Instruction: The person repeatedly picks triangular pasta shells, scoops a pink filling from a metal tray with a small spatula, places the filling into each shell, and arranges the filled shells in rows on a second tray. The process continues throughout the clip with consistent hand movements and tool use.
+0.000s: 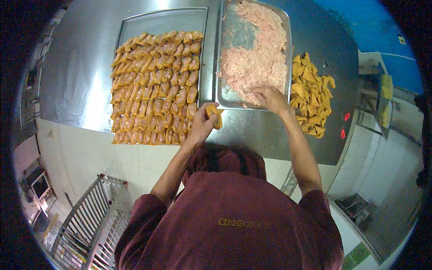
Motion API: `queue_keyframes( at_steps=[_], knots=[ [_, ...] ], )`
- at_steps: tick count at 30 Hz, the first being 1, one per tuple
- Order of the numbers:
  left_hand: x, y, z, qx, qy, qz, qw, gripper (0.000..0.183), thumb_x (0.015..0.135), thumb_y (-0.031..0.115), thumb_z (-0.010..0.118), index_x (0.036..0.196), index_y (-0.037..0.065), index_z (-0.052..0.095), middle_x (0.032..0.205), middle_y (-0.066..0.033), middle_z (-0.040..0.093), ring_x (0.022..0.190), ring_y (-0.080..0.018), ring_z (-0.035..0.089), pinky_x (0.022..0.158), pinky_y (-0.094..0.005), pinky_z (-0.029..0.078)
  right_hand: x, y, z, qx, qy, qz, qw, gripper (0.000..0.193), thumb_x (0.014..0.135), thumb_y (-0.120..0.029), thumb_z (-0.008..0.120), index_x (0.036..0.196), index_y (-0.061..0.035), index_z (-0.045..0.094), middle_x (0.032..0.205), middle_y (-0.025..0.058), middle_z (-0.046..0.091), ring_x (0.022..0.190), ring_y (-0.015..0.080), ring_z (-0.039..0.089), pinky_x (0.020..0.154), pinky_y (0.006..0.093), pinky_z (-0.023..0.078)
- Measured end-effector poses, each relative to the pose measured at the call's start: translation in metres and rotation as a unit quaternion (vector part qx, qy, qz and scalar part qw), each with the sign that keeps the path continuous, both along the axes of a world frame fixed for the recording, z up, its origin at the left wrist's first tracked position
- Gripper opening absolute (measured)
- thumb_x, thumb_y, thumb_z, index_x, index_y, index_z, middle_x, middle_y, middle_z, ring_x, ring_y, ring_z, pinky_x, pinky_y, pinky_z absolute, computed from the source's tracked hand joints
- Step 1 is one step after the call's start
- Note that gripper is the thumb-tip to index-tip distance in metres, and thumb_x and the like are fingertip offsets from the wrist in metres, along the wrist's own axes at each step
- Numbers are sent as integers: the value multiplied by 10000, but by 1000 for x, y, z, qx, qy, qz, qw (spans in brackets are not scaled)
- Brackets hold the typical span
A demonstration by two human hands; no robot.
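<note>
My left hand is closed around an orange-brown fried tofu piece, held at the table's near edge by a corner of the meat tray. My right hand reaches into the near end of the metal tray, its fingers curled into the pale pink minced meat. How much meat the fingers grip is hidden. To the left, rows of stuffed fried tofu pieces cover most of a mesh tray. Right of the meat tray lies a loose pile of fried tofu pieces, folded or triangular.
All this stands on a steel table. A pair of scissors with red handles lies near its right edge. On the floor at the lower left is a slatted metal rack. A blue surface shows at the far right.
</note>
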State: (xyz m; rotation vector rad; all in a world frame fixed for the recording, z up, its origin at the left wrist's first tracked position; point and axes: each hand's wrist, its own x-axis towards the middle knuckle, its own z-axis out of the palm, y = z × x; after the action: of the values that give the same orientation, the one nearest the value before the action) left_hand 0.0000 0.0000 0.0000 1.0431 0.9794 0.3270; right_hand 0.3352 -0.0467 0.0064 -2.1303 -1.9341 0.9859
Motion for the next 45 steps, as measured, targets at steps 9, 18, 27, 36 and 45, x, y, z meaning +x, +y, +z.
queue_keyframes(
  at_steps=[9, 18, 27, 36, 45],
  knots=[
    [1, 0, 11, 24, 18, 38, 999, 359, 1016, 117, 582, 1365, 51, 633, 1124, -68, 668, 888, -142, 662, 743, -301, 588, 7, -14, -17, -45, 226, -26, 973, 285, 1057, -246, 641, 1214, -59, 787, 1063, 111, 798, 952, 225, 747, 870, 354, 571],
    [0, 10, 43, -7, -14, 61, 998, 224, 1081, 202, 494, 1224, 57, 588, 852, -55, 608, 652, -122, 597, 498, -282, 509, -25, -20, 74, -144, 326, -277, 892, 224, 1092, -224, 618, 1223, -131, 774, 733, -118, 464, 657, 15, 393, 556, 247, 328],
    [16, -2, 21, -44, -45, 82, 995, 185, 1094, 227, 484, 1166, 59, 512, 863, -59, 591, 603, -129, 572, 454, -289, 490, -24, -24, 32, 36, 91, -142, 985, 258, 1028, -204, 664, 1195, -39, 771, 1048, 169, 790, 917, 287, 766, 820, 411, 587],
    [3, -20, -10, -87, -51, 69, 992, 294, 1115, 283, 503, 1282, 44, 534, 912, -82, 645, 672, -183, 653, 501, -317, 567, -53, 19, -26, 104, 124, -137, 977, 251, 1026, -204, 672, 1170, -21, 766, 957, 179, 788, 849, 284, 771, 790, 416, 582],
    [6, -18, -3, -93, -66, 72, 991, 247, 1096, 231, 493, 1264, 52, 527, 892, -67, 617, 606, -138, 625, 479, -287, 547, -68, 20, -50, 55, 262, -203, 942, 263, 1069, -208, 656, 1258, -65, 768, 855, 31, 733, 654, 105, 620, 614, 310, 503]
  ],
)
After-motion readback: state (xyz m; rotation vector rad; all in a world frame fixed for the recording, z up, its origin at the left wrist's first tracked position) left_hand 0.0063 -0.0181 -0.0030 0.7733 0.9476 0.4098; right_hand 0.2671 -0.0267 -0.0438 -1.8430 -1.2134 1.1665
